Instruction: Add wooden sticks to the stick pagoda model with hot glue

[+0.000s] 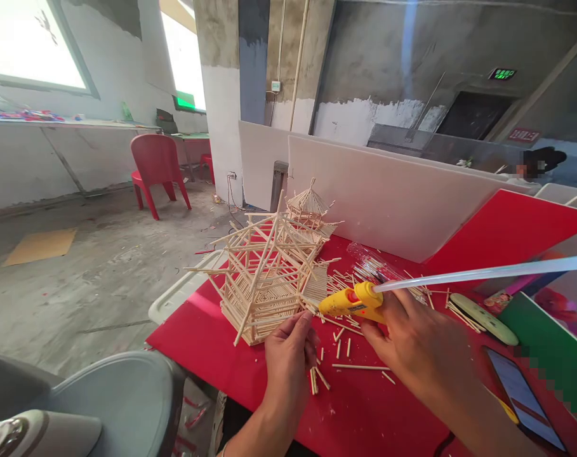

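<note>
My left hand (291,346) is closed in a pinch at the near right corner of a pavilion model (269,285) built of thin wooden sticks. A small wooden stick seems to be between its thumb and finger, mostly hidden. My right hand (419,339) is wrapped round a yellow hot glue gun (355,301), its nozzle pointing left, close to my left fingertips. A long translucent glue stick (483,273) runs out of the gun's back to the right. Beyond the frame stands a smaller roofed pavilion (310,206), made of the same sticks.
Loose stick pieces (359,367) lie on the red tabletop (364,412). On the right are a phone (523,397), a green oblong case (483,318) and a green board (545,349). White panels (364,197) stand behind. A grey stool (121,400) is at lower left; a person (538,168) is far right.
</note>
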A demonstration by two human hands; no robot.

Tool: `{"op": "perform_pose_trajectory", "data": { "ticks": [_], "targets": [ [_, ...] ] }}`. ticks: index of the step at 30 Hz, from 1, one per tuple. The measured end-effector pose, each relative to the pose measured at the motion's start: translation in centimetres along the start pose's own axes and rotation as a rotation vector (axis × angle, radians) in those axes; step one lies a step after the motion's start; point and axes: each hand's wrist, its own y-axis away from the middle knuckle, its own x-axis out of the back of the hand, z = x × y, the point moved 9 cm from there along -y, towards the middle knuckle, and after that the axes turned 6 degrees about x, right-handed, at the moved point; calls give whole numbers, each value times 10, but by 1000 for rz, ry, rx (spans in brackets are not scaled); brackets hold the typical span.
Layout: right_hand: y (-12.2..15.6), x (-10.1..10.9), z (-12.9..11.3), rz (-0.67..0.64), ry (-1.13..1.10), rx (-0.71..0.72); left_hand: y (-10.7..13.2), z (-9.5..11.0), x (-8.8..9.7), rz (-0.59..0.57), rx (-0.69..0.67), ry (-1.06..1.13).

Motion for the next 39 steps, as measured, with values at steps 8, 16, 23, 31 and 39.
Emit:
{"op": "perform_pose_trajectory", "data": {
  "ticks": [8,16,23,31,39],
  "targets": [
    [2,-1,2,8,-5,-16,0,-2,1,31,-3,37],
    [3,-2,3,4,-9,-37,2,-1,-3,26,99,1],
    [10,-7,11,27,-103,-108,1,4,-3,64,107,-31],
    [32,-27,29,82,-250,-272,1,4,0,133,147,-23],
    [51,-45,39,87,-355,-367,4,6,0,187,206,-25]
  ]
}}
